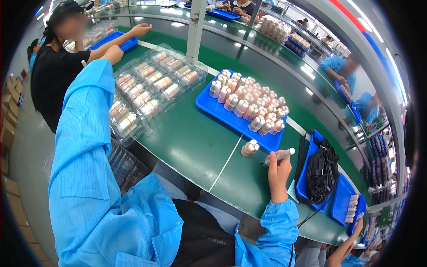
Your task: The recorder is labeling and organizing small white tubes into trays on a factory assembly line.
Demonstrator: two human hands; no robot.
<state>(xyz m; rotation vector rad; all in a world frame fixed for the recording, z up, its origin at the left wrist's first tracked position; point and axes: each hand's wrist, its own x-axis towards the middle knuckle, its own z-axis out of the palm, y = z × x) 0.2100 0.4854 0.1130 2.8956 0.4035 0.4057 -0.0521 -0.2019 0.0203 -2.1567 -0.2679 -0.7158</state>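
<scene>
A person in a blue striped smock works at a green surface [178, 147], seen from head height through a round fisheye view. Right of center, the person's right grip [279, 173] is pinching a small bottle [285, 154] between thumb and fingers; the bottle tilts, its whitish cap pointing to the right, above the surface. Just left of it, a second capped bottle [250, 147] stands upright on the surface, apart from the grip. Behind that, at the center of the frame, a blue tray [209, 106] carries tightly packed rows of similar bottles [250, 98], pinkish with pale caps, some ringed by yellow bands. The person's left arm stretches to the upper left, where the left grip [114, 54] is near clear plastic packs [200, 70] filled with more bottles; its fingers are largely turned away, so whether they are spread or pinching something cannot be told. Beside it, a co-worker in black [55, 80] reaches an arm across. Right of the right grip, another blue tray [302, 188] holds a heap of black cables and straps [321, 173]. A pale metal post [195, 33] rises at the upper center, and cardboard boxes [11, 98] sit along the far left edge.
</scene>
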